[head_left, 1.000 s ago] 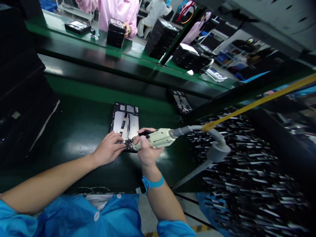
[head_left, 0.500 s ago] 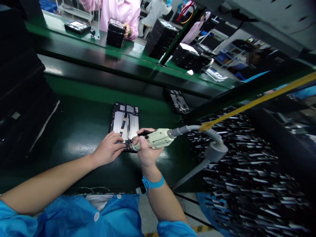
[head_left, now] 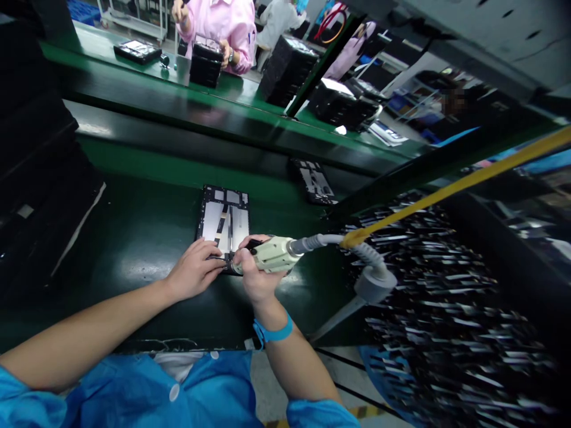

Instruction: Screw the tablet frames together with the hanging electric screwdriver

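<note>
A flat black-framed panel (head_left: 239, 223) with silvery inner plates and a ribbon strip lies on the green bench (head_left: 147, 232). My left hand (head_left: 196, 270) rests at its lower left corner, fingertips together near the edge; what they hold, if anything, is too small to make out. My right hand (head_left: 259, 276), with a blue band at the wrist, is wrapped round a pale green power screwdriver (head_left: 277, 254). The tool's front end is at the panel's lower edge, close to my left fingertips; its tip is hidden. A grey cable (head_left: 319, 241) runs from its back.
Dark stacked trays (head_left: 40, 154) rise at the left. A second panel (head_left: 316, 181) lies farther back. Right of the bench are many dark parts with shiny edges (head_left: 446, 303). A yellow strap (head_left: 459, 187) crosses above them. Across the bench, a person in pink (head_left: 223, 27) stands by black stacks.
My right hand and the screwdriver have shifted slightly left, the cable with them. My left hand stays at the panel's corner. The person across has raised one hand.
</note>
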The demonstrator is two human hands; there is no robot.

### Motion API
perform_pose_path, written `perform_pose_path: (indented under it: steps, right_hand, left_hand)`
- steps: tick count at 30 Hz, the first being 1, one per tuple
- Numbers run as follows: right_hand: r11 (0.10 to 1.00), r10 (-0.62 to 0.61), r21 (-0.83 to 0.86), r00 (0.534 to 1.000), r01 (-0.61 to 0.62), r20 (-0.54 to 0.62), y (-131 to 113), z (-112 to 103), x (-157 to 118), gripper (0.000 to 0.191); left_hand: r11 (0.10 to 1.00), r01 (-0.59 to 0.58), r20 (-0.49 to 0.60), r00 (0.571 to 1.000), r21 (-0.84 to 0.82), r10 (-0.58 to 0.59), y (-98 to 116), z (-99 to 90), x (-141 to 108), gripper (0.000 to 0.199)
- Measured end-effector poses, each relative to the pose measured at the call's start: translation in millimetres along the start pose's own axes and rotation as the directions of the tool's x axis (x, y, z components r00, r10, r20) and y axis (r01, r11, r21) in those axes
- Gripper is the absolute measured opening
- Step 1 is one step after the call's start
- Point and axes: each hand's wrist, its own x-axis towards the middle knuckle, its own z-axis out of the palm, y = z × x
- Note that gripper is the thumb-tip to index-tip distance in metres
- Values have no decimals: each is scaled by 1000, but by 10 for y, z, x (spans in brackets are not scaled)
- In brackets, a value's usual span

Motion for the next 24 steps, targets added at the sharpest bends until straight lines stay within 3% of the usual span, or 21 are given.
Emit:
perform_pose_path:
  steps: [6, 11, 17, 20, 24]
  right_hand:
    - [1000, 15, -5, 1000, -15, 5, 97, -11, -46, 25]
    - [998, 21, 60, 999, -20, -30, -33, -43, 63, 23]
    - [998, -59, -22, 969, 55, -240, -135, -453, 277, 22]
    - [995, -72, -92, 961, 49, -268, -63, -643, 302, 19]
    - [992, -59, -123, 949, 22, -309, 52, -746, 257, 21]
  left_hand:
    - [1000, -6, 13, 1000, 12, 6, 9, -7, 7, 18]
    - [999, -29, 8, 1000, 23, 29, -9, -4, -19, 18]
    - [997, -43, 58, 998, 67, 39, -29, -8, -39, 21]
    - [989, -51, 138, 990, 137, 32, 10, -30, -42, 26]
    - [976, -63, 221, 975, 210, 15, 52, -62, -42, 34]
